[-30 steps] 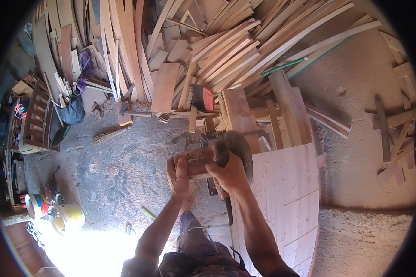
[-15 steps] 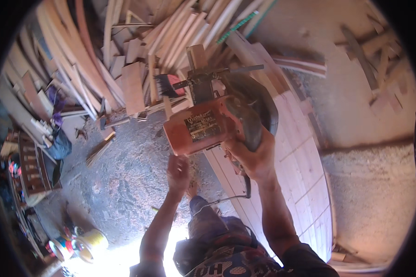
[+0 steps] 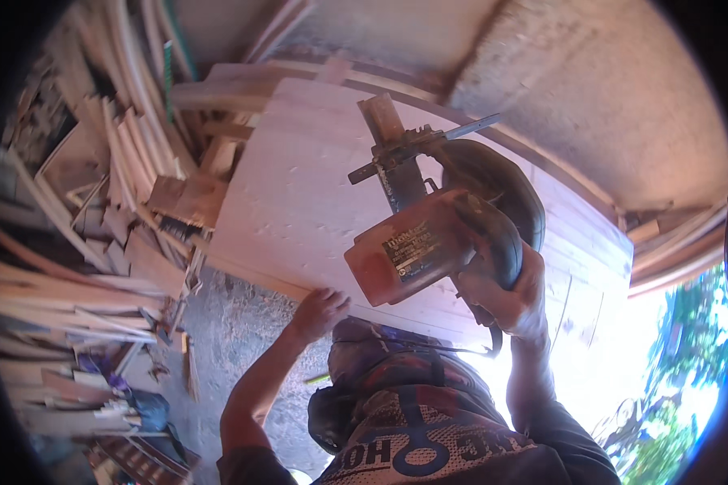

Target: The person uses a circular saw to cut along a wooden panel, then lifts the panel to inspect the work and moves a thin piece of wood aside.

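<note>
In my right hand (image 3: 514, 295), fingers wrapped round its rear handle, is a handheld circular saw (image 3: 416, 246). Its motor housing is red and worn, and a black guard covers the blade side. A small strip of wood (image 3: 382, 120) is fixed at the front of its base beside a metal guide bar. The saw is held above a large pale wooden panel (image 3: 271, 202) made of joined boards. My left hand (image 3: 322, 314) hangs near the panel's near edge, fingers loosely bent and holding nothing. Whether it touches the edge is unclear.
Stacked planks and offcuts (image 3: 129, 153) crowd the left side. A wooden rack (image 3: 129, 465) lies at the lower left, on the dusty floor (image 3: 243, 347). A cord (image 3: 453, 349) trails from the saw toward my body. Bright daylight and foliage (image 3: 679, 364) show at right.
My view and body have turned right, so the panel now lies across in front of me. The saw has come over the panel in my right hand; my left hand is farther from its housing.
</note>
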`<control>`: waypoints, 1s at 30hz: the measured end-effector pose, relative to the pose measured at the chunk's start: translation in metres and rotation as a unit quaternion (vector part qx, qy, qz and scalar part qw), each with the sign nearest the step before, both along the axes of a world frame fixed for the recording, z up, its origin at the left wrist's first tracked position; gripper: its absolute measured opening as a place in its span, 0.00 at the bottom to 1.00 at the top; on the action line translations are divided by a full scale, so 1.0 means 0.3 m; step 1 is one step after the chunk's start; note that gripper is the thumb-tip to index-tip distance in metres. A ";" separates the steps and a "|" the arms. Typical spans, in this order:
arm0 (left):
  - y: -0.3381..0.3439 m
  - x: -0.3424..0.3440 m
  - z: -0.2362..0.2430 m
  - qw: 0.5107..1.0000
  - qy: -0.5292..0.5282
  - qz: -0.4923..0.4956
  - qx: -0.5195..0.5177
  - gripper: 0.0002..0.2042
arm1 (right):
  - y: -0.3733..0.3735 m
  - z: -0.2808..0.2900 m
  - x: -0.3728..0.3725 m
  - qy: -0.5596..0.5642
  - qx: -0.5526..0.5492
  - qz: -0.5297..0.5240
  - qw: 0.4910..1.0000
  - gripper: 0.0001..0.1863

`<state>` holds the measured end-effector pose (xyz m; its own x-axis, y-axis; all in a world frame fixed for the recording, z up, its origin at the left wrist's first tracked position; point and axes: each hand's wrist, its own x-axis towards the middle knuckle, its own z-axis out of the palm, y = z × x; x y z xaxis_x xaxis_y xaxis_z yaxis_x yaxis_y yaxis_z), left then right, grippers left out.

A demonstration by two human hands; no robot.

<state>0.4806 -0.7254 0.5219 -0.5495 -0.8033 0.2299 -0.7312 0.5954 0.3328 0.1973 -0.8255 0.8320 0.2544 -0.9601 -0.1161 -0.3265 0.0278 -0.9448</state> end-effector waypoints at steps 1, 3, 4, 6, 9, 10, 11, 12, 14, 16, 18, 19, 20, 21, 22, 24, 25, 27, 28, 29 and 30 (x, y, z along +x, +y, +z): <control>-0.015 0.000 0.020 0.999 -0.013 -0.024 -0.030 0.10 | 0.025 0.007 -0.074 0.002 -0.008 -0.027 1.000 0.24; -0.029 -0.005 0.044 0.999 -0.027 -0.044 -0.019 0.12 | 0.080 0.026 -0.223 0.010 -0.026 -0.082 0.996 0.26; -0.032 -0.011 0.060 0.998 -0.035 -0.053 -0.013 0.13 | 0.115 0.029 -0.293 0.015 -0.035 -0.108 0.993 0.27; -0.051 -0.036 0.103 0.994 -0.079 -0.080 -0.015 0.14 | 0.202 0.009 -0.420 0.121 -0.141 -0.152 0.971 0.29; -0.076 -0.067 0.144 0.987 -0.097 -0.124 0.028 0.15 | 0.344 0.067 -0.517 0.044 -0.076 -0.278 0.957 0.31; -0.066 -0.045 0.138 0.984 -0.103 -0.134 0.048 0.15 | 0.384 0.075 -0.527 0.020 -0.086 -0.315 0.945 0.30; -0.062 -0.039 0.119 0.981 -0.105 -0.149 0.072 0.15 | 0.436 0.076 -0.541 0.016 -0.089 -0.353 0.931 0.29; -0.069 -0.050 0.116 0.980 -0.077 -0.153 0.098 0.18 | 0.493 0.078 -0.558 0.010 -0.090 -0.392 0.916 0.29; -0.088 -0.118 0.121 0.977 -0.080 -0.156 0.124 0.19 | 0.604 0.084 -0.583 0.011 -0.097 -0.468 0.878 0.30; -0.091 -0.222 0.149 0.971 -0.078 -0.172 0.145 0.21 | 0.729 0.087 -0.596 0.038 -0.082 -0.526 0.846 0.34; -0.086 -0.342 0.165 0.961 -0.071 -0.207 0.169 0.22 | 0.848 0.072 -0.597 0.037 -0.103 -0.573 0.812 0.37; -0.088 -0.389 0.159 0.958 -0.086 -0.218 0.167 0.22 | 0.894 0.062 -0.586 0.028 -0.134 -0.591 0.795 0.38; -0.091 -0.425 0.146 0.955 -0.103 -0.226 0.164 0.22 | 0.939 0.073 -0.569 0.007 -0.117 -0.601 0.791 0.39; -0.092 -0.456 0.137 0.950 -0.118 -0.240 0.161 0.23 | 0.964 0.082 -0.550 -0.006 -0.142 -0.615 0.775 0.39; -0.095 -0.456 0.145 0.951 -0.105 -0.249 0.147 0.22 | 0.976 0.089 -0.527 -0.019 -0.168 -0.628 0.760 0.40; -0.129 -0.457 0.204 0.951 -0.077 -0.276 0.116 0.21 | 1.062 0.081 -0.519 -0.015 -0.196 -0.638 0.745 0.39; -0.145 -0.468 0.245 0.951 -0.100 -0.281 0.087 0.21 | 1.126 0.069 -0.514 0.002 -0.176 -0.656 0.734 0.38; -0.181 -0.499 0.355 0.949 -0.144 -0.281 0.023 0.21 | 1.234 0.040 -0.505 0.027 -0.137 -0.685 0.715 0.36; -0.218 -0.523 0.402 0.945 -0.164 -0.282 0.021 0.20 | 1.270 0.023 -0.506 0.023 -0.140 -0.703 0.697 0.35; -0.268 -0.551 0.453 0.942 -0.185 -0.281 0.017 0.19 | 1.299 0.005 -0.510 0.016 -0.144 -0.719 0.680 0.34; -0.311 -0.574 0.482 0.938 -0.206 -0.279 0.015 0.18 | 1.328 -0.007 -0.511 0.012 -0.146 -0.734 0.663 0.33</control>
